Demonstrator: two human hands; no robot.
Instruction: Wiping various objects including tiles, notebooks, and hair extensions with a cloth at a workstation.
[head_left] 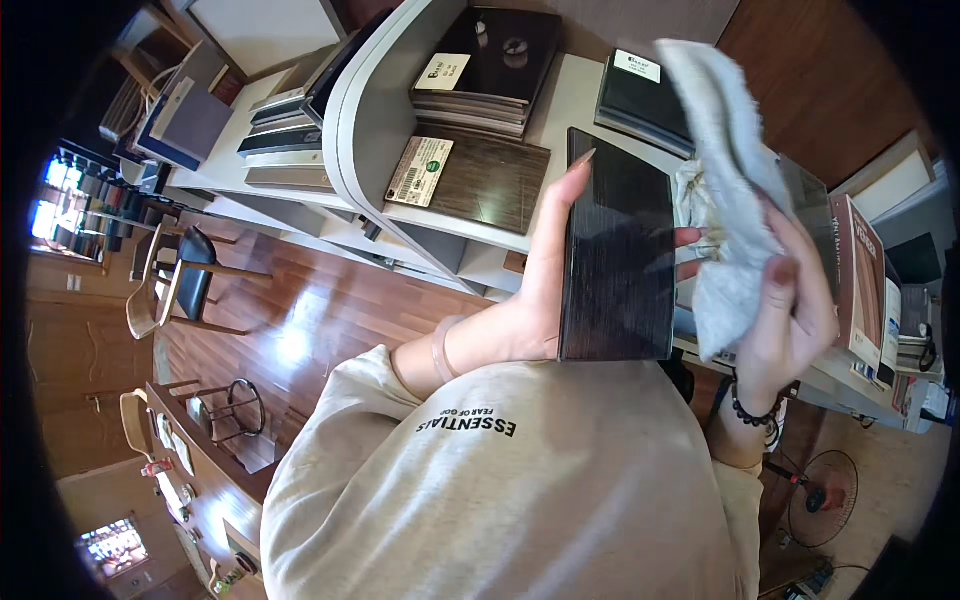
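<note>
Clamped between thumb and fingers, the left hand holds a dark board upright above the white shelf, while the right hand grips a grey cloth just beside it

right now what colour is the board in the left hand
Very dark brown, almost black, with fine wood grain; the board shows best in the head view.
</note>
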